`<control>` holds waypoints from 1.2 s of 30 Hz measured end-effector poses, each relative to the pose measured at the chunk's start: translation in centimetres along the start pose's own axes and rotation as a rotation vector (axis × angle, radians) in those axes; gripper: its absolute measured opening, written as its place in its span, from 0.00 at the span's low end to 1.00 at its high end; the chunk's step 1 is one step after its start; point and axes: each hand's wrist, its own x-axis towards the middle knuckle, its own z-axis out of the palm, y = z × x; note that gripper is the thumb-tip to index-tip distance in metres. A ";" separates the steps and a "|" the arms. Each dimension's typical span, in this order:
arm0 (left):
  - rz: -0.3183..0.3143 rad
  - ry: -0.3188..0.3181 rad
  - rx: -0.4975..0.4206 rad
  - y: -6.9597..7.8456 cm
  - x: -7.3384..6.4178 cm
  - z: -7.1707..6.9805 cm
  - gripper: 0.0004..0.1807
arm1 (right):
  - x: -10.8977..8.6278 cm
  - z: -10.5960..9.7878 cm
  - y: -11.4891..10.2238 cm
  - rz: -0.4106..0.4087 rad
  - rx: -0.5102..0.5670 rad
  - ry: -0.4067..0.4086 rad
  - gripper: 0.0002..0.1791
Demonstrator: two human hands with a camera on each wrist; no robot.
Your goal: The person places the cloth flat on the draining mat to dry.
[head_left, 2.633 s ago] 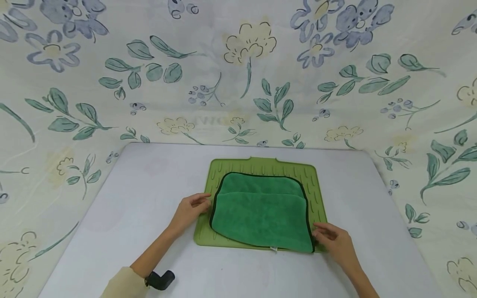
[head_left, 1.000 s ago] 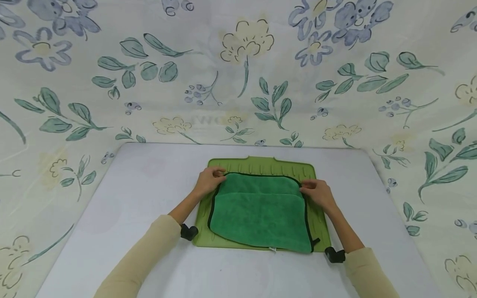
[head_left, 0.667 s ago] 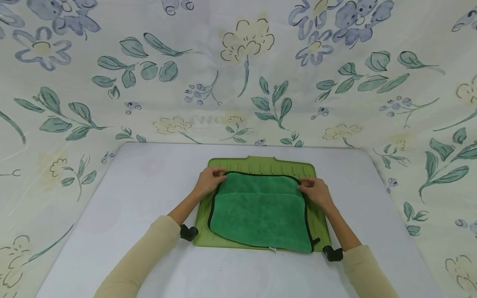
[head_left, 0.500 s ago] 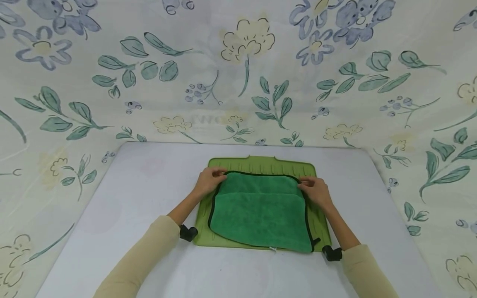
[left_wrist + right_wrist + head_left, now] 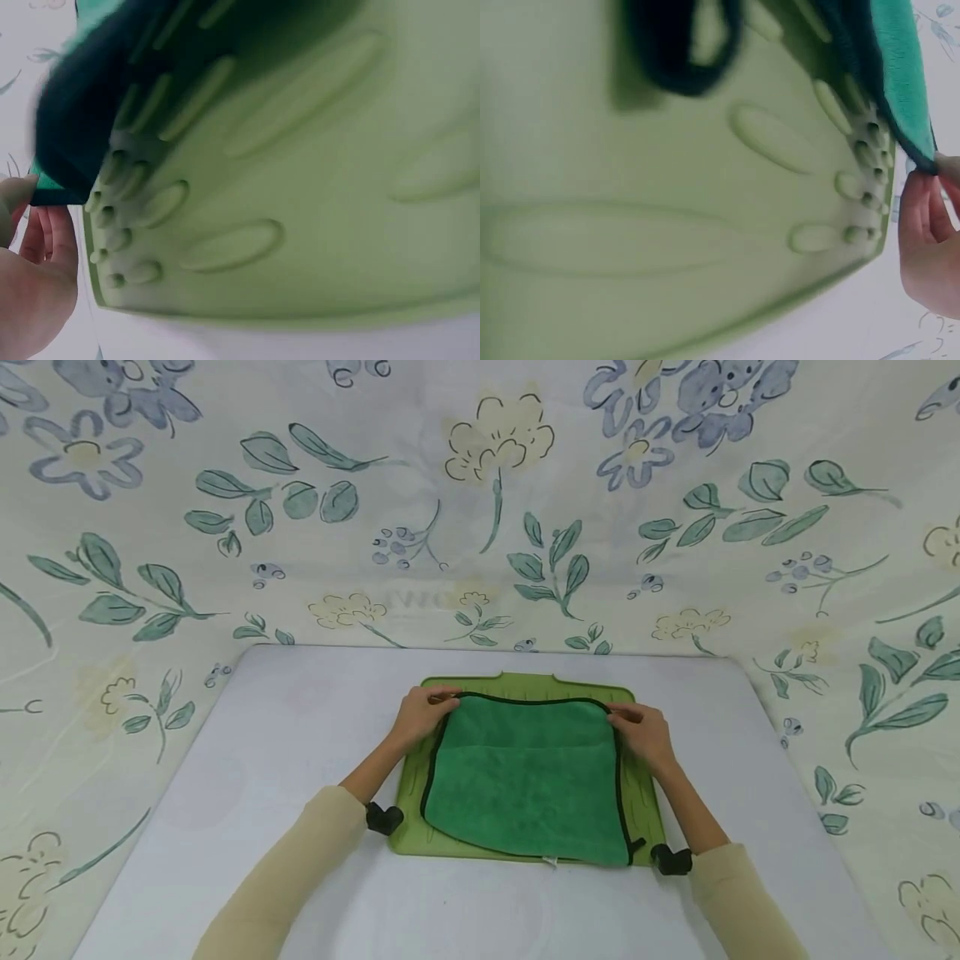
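A green towel [image 5: 528, 785] with dark edging lies over a lime-green ridged mat [image 5: 411, 839] on the white table. My left hand [image 5: 422, 717] pinches the towel's far left corner between thumb and fingers. At the far right corner, my right hand [image 5: 643, 733] pinches the towel the same way. Both wrist views show the corners raised off the mat: the left hand [image 5: 37, 277] grips one at the frame's left, and the right hand [image 5: 930, 232] grips the other at the right. A crease runs across the towel, and a small dark loop [image 5: 637, 845] sticks out at its near right corner.
The white table [image 5: 300, 718] surrounds the mat. Behind it hangs a floral cloth [image 5: 480, 527]. Black wrist cameras [image 5: 384, 817] sit at both cuffs, close to the mat's near corners. A small white tag [image 5: 551, 861] shows at the towel's near edge.
From the towel's sides, both hands moved away to its far corners and took hold of them. In the last half second, the far edge has come up and away slightly.
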 end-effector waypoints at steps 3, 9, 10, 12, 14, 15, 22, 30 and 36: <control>-0.011 0.026 -0.007 0.3 0.6 0.1 0.16 | 0.5 -0.2 0.0 0.000 0.018 0.009 0.18; -0.030 0.076 -0.010 0.7 2.0 0.4 0.16 | 1.7 -0.3 0.1 0.022 -0.006 0.024 0.18; -0.026 0.081 -0.008 0.7 2.2 0.5 0.16 | 1.9 -0.3 0.1 0.023 -0.011 0.027 0.18; -0.012 0.093 -0.003 0.8 2.5 0.7 0.16 | 2.1 -0.3 0.1 0.036 -0.005 0.032 0.18; -0.001 0.097 0.005 0.7 2.8 0.9 0.15 | 2.3 -0.2 0.3 0.050 0.000 0.038 0.18; -0.004 0.100 0.009 0.7 3.0 1.0 0.15 | 2.4 -0.2 0.4 0.056 0.002 0.040 0.18; -0.066 0.095 0.060 -0.5 3.4 1.7 0.15 | 2.6 0.5 1.2 0.080 -0.051 0.047 0.17; -0.060 0.085 0.097 -0.6 3.1 1.6 0.16 | 2.7 1.3 1.3 0.019 -0.131 0.055 0.17; -0.065 0.068 0.080 -0.5 2.5 1.4 0.19 | 2.4 1.1 1.4 0.009 -0.136 0.066 0.18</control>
